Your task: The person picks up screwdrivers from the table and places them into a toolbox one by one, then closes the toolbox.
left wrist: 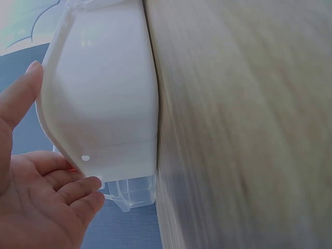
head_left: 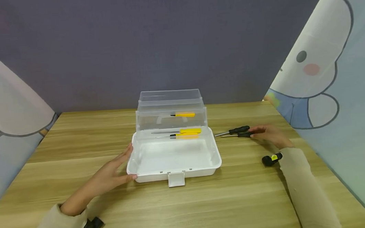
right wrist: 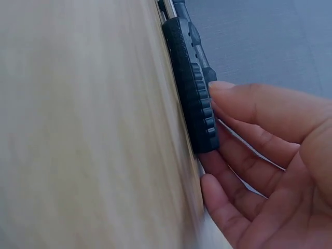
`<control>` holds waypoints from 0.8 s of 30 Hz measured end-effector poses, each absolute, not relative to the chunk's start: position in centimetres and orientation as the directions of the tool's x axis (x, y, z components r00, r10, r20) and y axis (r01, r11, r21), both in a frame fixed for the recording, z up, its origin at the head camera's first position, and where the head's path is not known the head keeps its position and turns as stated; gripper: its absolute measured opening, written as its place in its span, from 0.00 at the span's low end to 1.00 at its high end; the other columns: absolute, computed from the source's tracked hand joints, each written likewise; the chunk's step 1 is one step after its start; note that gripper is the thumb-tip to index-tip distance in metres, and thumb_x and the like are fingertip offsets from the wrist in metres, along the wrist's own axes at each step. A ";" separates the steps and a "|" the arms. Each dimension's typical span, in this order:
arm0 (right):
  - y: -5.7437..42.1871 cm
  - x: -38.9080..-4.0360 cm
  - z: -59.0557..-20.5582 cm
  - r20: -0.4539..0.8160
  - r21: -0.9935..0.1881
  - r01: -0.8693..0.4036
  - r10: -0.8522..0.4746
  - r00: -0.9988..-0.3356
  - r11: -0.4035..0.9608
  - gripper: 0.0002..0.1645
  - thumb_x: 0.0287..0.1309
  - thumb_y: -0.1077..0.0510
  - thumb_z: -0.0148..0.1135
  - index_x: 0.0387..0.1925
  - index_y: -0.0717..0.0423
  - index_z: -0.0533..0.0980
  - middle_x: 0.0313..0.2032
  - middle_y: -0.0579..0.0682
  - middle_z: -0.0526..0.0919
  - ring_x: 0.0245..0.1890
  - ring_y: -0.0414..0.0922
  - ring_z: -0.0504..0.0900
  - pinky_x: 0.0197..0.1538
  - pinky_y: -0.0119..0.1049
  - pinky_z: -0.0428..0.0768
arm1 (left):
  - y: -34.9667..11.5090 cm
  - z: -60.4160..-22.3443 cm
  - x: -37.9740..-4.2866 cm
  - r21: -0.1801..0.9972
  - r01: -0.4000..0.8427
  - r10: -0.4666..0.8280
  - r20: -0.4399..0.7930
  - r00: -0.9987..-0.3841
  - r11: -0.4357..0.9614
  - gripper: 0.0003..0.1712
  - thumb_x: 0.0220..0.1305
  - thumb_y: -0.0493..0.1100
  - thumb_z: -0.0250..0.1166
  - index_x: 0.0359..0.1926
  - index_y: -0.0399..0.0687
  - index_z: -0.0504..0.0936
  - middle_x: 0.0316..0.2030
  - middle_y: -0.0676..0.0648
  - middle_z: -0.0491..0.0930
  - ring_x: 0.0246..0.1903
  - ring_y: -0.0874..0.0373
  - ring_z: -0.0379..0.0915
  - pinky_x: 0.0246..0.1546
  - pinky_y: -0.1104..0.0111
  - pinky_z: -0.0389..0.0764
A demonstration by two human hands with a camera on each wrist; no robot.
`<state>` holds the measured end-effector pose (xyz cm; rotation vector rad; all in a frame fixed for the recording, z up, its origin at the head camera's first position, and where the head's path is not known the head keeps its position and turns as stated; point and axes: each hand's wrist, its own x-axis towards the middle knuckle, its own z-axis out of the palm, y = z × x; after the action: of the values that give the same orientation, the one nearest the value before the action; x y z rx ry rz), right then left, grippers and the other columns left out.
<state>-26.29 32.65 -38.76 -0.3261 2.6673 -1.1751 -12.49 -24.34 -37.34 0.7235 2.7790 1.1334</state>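
Note:
A white box [head_left: 135,178] with a clear tiered lid [head_left: 169,96] raised at its back stands on the table. My left hand [head_left: 112,173] rests against its left side, thumb at the front corner and fingers spread farther back along the rim. In the box's back part lie yellow-handled screwdrivers [head_left: 190,131]; another yellow handle [head_left: 185,115] shows at the lid. To the right are two black-handled screwdrivers [head_left: 239,129]. My right hand [head_left: 271,135] pinches the handle end of the nearer black screwdriver [right wrist: 189,88], thumb on one side and fingers behind, the handle still close along the tabletop.
The wooden table [head_left: 187,210] runs back to a dark panel [head_left: 172,42]. A cartoon-printed cloth [head_left: 347,67] rises along the right edge, with similar cloth on the left. The box's white latch [head_left: 176,179] hangs down at the front.

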 end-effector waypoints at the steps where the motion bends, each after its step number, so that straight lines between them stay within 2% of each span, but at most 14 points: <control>1: 32.4 -26.4 -38.8 -0.103 -0.743 -0.118 -0.288 -0.952 0.659 0.27 0.61 0.53 0.62 0.58 0.64 0.72 0.59 0.65 0.72 0.54 0.52 0.74 0.53 0.39 0.73 | -24.5 -37.3 -12.4 0.670 0.400 0.436 0.125 -0.891 0.625 0.52 0.58 0.51 0.68 0.73 0.41 0.46 0.72 0.37 0.44 0.68 0.34 0.44 0.59 0.86 0.44; 4: 31.7 -26.7 -38.7 -0.114 -0.746 -0.114 -0.294 -0.949 0.656 0.27 0.60 0.56 0.63 0.58 0.66 0.72 0.60 0.67 0.70 0.57 0.59 0.71 0.51 0.33 0.73 | -24.7 -37.2 -12.1 0.680 0.407 0.440 0.137 -0.888 0.609 0.52 0.58 0.49 0.68 0.73 0.40 0.47 0.72 0.37 0.44 0.68 0.32 0.44 0.58 0.87 0.44; 8: 31.3 -26.8 -38.6 -0.121 -0.747 -0.100 -0.283 -0.951 0.658 0.27 0.58 0.59 0.64 0.57 0.68 0.72 0.61 0.68 0.69 0.58 0.61 0.69 0.47 0.25 0.73 | -24.6 -37.0 -12.1 0.700 0.412 0.451 0.144 -0.881 0.583 0.52 0.57 0.48 0.68 0.73 0.39 0.47 0.72 0.37 0.43 0.68 0.32 0.42 0.55 0.90 0.43; 12: 31.2 -26.7 -38.7 -0.125 -0.744 -0.109 -0.298 -0.946 0.659 0.27 0.57 0.61 0.65 0.57 0.68 0.72 0.59 0.69 0.70 0.56 0.61 0.71 0.45 0.26 0.74 | -24.6 -37.1 -12.1 0.702 0.405 0.449 0.134 -0.883 0.586 0.52 0.57 0.48 0.68 0.73 0.39 0.46 0.72 0.36 0.43 0.67 0.31 0.42 0.54 0.90 0.43; 16: 31.2 -26.6 -38.9 -0.130 -0.752 -0.113 -0.315 -0.940 0.650 0.26 0.57 0.63 0.64 0.55 0.70 0.72 0.56 0.69 0.71 0.52 0.57 0.74 0.44 0.29 0.76 | -24.6 -37.1 -12.1 0.701 0.409 0.453 0.136 -0.881 0.585 0.52 0.58 0.48 0.68 0.73 0.39 0.46 0.72 0.35 0.43 0.67 0.31 0.42 0.55 0.90 0.43; 21: 31.6 -26.6 -39.0 -0.112 -0.766 -0.125 -0.323 -0.940 0.631 0.23 0.57 0.64 0.63 0.53 0.72 0.73 0.54 0.69 0.73 0.44 0.45 0.77 0.41 0.30 0.78 | -24.5 -37.1 -12.2 0.700 0.412 0.453 0.140 -0.881 0.584 0.52 0.58 0.48 0.68 0.73 0.39 0.47 0.72 0.35 0.43 0.68 0.32 0.42 0.55 0.90 0.42; 24: 31.8 -26.5 -39.0 -0.108 -0.753 -0.135 -0.323 -0.940 0.644 0.23 0.57 0.64 0.63 0.53 0.72 0.73 0.54 0.69 0.73 0.44 0.44 0.77 0.42 0.29 0.77 | -24.4 -37.2 -12.4 0.707 0.412 0.457 0.140 -0.878 0.575 0.52 0.58 0.48 0.68 0.73 0.40 0.46 0.72 0.36 0.43 0.68 0.33 0.41 0.55 0.90 0.42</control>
<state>-26.51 31.83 -38.96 -0.3730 2.6310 -1.1778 -12.35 -24.38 -37.19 0.7557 2.7352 1.2053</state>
